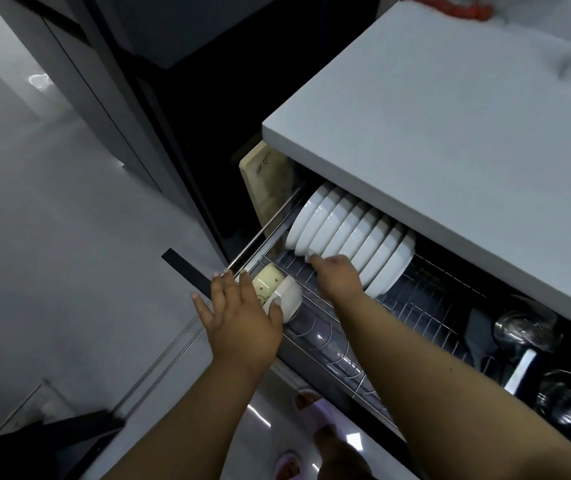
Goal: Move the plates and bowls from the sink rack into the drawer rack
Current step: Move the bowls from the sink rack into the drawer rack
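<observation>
Beneath the grey table (433, 116) the drawer rack (398, 306) stands pulled out, left hand (242, 320) gripping small bowls (277, 289) at its front, right hand (337, 273) holding the upright white plates (353, 233); placing step underway, next likely seating them between wires.

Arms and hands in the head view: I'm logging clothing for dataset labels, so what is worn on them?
Nothing shows: the left hand and right hand are bare, both forearms uncovered, no sleeves, gloves, watch or rings visible. Fingernails look pale.
</observation>
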